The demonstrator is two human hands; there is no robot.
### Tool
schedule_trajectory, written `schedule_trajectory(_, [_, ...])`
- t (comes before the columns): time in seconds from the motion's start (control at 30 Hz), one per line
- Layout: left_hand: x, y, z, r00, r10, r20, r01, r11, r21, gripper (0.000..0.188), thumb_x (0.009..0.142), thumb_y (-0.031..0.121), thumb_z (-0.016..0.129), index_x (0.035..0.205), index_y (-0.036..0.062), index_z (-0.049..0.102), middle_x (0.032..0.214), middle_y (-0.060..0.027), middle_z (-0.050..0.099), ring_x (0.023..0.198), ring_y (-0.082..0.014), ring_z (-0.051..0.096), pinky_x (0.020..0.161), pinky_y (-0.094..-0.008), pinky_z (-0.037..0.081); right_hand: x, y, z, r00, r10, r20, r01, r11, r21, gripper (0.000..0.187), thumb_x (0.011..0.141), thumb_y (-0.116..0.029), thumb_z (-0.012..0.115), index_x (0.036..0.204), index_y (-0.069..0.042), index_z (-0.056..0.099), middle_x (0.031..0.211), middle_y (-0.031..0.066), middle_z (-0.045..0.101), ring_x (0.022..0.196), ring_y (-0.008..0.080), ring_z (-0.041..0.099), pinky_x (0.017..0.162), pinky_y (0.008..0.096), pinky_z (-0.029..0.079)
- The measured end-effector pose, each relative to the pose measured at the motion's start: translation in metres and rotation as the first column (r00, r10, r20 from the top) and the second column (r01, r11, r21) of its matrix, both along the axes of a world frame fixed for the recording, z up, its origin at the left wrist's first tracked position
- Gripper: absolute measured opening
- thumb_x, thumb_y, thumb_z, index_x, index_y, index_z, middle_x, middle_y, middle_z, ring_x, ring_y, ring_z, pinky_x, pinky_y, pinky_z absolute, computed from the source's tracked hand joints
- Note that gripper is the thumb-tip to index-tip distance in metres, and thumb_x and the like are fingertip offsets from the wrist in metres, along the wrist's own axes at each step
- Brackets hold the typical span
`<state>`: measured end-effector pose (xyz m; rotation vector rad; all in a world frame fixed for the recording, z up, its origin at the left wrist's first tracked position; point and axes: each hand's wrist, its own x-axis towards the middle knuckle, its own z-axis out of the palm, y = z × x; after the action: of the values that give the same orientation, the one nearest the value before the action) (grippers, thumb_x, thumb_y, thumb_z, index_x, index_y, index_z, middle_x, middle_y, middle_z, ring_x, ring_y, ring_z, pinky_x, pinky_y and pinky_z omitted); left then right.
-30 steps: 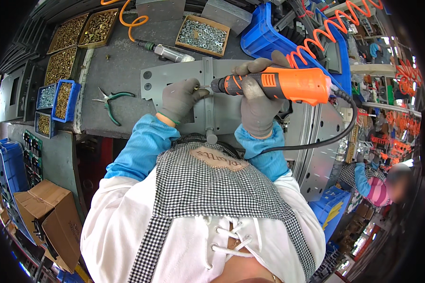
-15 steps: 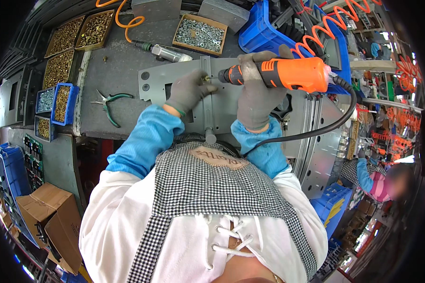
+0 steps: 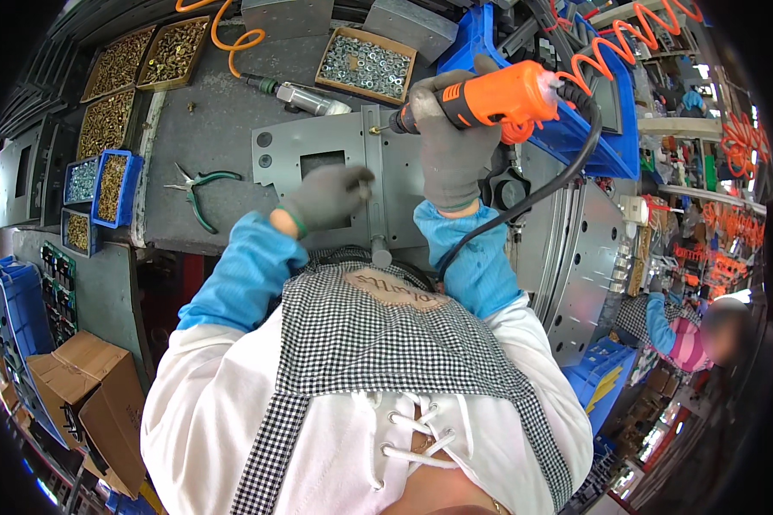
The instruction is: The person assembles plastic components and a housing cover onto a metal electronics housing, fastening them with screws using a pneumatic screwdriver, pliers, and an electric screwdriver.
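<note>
My right hand point(image 3: 457, 150), in a grey glove, grips an orange and black power screwdriver point(image 3: 498, 96) held level and pointing left. Its tip meets a small brass-coloured screw point(image 3: 374, 130) at the upper part of a narrow metal bar point(image 3: 375, 202). This bar lies across a flat grey metal plate point(image 3: 279, 159) with cut-outs and holes. My left hand point(image 3: 326, 197), gloved too, hovers over the plate just left of the bar, below the screw. Its fingers are curled and drawn together; anything small between the fingertips is hidden.
Green-handled pliers point(image 3: 199, 180) lie left of the plate. Behind it are an inline air tool point(image 3: 309, 99) and a tray of washers point(image 3: 365, 64). Trays of brass screws point(image 3: 107, 124) stand at left, a blue crate point(image 3: 575, 146) at right. The screwdriver's black cable point(image 3: 532, 206) hangs over my right forearm. Another person point(image 3: 687, 335) works far right.
My left hand has left the screw and moved down and left. My right hand has moved the screwdriver left and tilted it, bringing its tip to the screw on the bar.
</note>
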<state>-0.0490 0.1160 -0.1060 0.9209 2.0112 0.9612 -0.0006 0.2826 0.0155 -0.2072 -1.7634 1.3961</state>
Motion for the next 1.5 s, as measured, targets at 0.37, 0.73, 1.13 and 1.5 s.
schedule_trajectory(0.37, [0.048, -0.002, 0.027, 0.777, -0.597, -0.198, 0.602, 0.798, -0.046, 0.048, 0.085, 0.033, 0.075, 0.13, 0.0192, 0.067, 0.116, -0.0141, 0.064, 0.107, -0.0335, 0.066, 0.094, -0.0451, 0.053, -0.003, -0.013, 0.015, 0.988, 0.065, 0.14, -0.065, 0.998, -0.008, 0.018, 0.079, -0.005, 0.075, 0.091, -0.003, 0.061, 0.072, 0.0016, 0.064, 0.063, 0.0105, 0.061, 0.065, 0.0271, 0.054])
schedule_trajectory(0.73, [0.098, 0.01, 0.009, 0.832, -0.496, -0.248, 0.517, 0.856, 0.022, 0.038, 0.089, 0.027, 0.073, 0.125, 0.0179, 0.069, 0.127, -0.01, 0.066, 0.113, -0.0316, 0.067, 0.098, -0.0435, 0.054, 0.01, -0.007, 0.003, 0.987, -0.032, 0.159, 0.013, 0.992, 0.122, 0.021, 0.079, -0.004, 0.078, 0.09, -0.003, 0.06, 0.072, 0.0018, 0.063, 0.062, 0.0119, 0.061, 0.062, 0.0275, 0.052])
schedule_trajectory(1.13, [0.076, 0.008, 0.003, 0.836, -0.507, -0.209, 0.534, 0.84, 0.098, 0.048, 0.084, 0.034, 0.076, 0.128, 0.0154, 0.068, 0.12, -0.0126, 0.066, 0.111, -0.0337, 0.066, 0.098, -0.0445, 0.051, -0.037, 0.003, -0.007, 0.955, 0.017, 0.297, -0.072, 0.982, 0.175, 0.044, 0.073, -0.018, 0.086, 0.102, -0.005, 0.056, 0.078, 0.0044, 0.064, 0.069, 0.0197, 0.065, 0.069, 0.036, 0.055])
schedule_trajectory(1.5, [0.068, 0.008, 0.006, 0.818, -0.558, -0.144, 0.574, 0.809, 0.128, 0.043, 0.084, 0.026, 0.075, 0.125, 0.0127, 0.069, 0.115, -0.0144, 0.066, 0.107, -0.0361, 0.066, 0.096, -0.0459, 0.052, -0.016, -0.003, 0.009, 0.967, 0.059, 0.247, -0.092, 0.988, 0.125, 0.044, 0.074, -0.013, 0.086, 0.105, -0.004, 0.055, 0.081, 0.0027, 0.062, 0.072, 0.0164, 0.061, 0.069, 0.0335, 0.053])
